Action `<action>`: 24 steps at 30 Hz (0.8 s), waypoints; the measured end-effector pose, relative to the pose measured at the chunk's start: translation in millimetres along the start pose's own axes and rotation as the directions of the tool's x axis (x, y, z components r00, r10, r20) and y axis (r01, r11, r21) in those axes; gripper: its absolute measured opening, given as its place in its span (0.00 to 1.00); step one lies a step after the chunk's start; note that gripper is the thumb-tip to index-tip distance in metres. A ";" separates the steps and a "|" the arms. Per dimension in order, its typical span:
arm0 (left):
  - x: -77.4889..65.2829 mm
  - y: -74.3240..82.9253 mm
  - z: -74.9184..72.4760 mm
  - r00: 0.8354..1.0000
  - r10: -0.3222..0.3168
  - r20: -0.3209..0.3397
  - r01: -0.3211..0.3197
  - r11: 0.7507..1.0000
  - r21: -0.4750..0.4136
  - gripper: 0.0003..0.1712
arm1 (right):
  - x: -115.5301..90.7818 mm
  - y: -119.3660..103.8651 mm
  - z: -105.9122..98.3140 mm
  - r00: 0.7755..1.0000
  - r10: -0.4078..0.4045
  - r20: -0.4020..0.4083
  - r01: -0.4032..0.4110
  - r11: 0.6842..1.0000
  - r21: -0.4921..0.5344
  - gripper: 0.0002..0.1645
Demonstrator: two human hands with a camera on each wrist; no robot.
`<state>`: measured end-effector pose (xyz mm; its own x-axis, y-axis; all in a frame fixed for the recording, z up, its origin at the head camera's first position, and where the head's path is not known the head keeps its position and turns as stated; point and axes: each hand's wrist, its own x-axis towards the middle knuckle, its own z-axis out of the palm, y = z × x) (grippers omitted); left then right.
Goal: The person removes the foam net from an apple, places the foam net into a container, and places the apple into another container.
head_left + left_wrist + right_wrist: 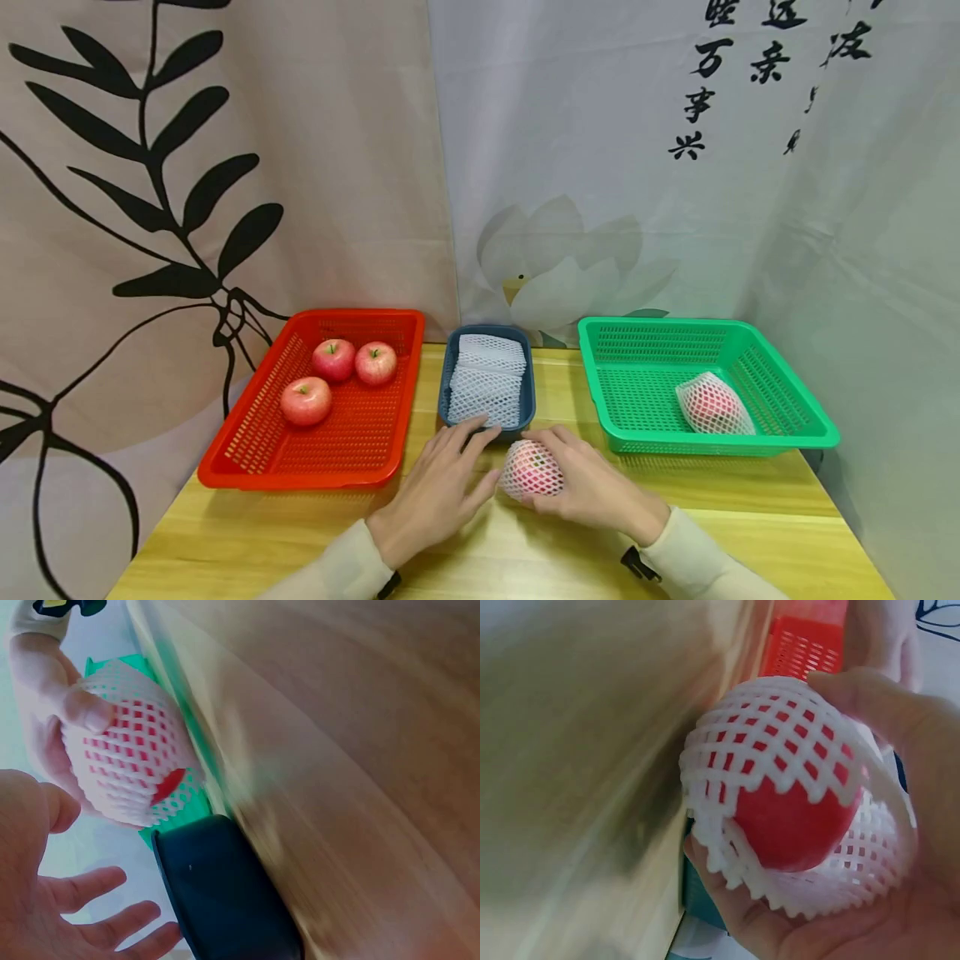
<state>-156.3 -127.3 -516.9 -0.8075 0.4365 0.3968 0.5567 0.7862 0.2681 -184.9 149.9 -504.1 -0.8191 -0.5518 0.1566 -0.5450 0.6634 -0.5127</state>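
Note:
My right hand (592,483) grips an apple (795,825) dressed in a white foam net sleeve (780,735), held over the table in front of the small dark blue basket. In the right wrist view the sleeve's near end gapes and bare red skin shows there. My left hand (441,483) is just left of that apple, fingers spread and holding nothing, its fingertips close to the blue basket's (444,367) front rim. Inside that basket lies a stack of flat white foam net sleeves (487,379).
On the left, a red basket (352,479) contains three bare apples (306,401). A green basket (720,446) at the right holds one sleeved apple (712,404). A printed curtain (360,167) hangs behind the wooden table (750,517).

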 end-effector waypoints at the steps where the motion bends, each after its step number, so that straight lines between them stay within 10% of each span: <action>1: -1.2 0.5 0.2 1.000 -0.001 -0.001 0.001 1.000 0.003 0.34 | 0.3 0.6 1.6 1.000 0.004 0.008 -0.004 1.000 0.002 0.50; 24: -10.7 13.2 1.3 0.996 -0.067 0.057 0.070 0.995 -0.064 0.30 | -6.3 1.2 3.0 0.997 -0.054 0.048 0.058 0.995 -0.077 0.61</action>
<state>-140.6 -121.1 -518.8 -0.8527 0.4074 0.3271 0.5099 0.7852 0.3513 -179.8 152.6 -508.2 -0.7789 -0.6104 0.1439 -0.6037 0.6675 -0.4359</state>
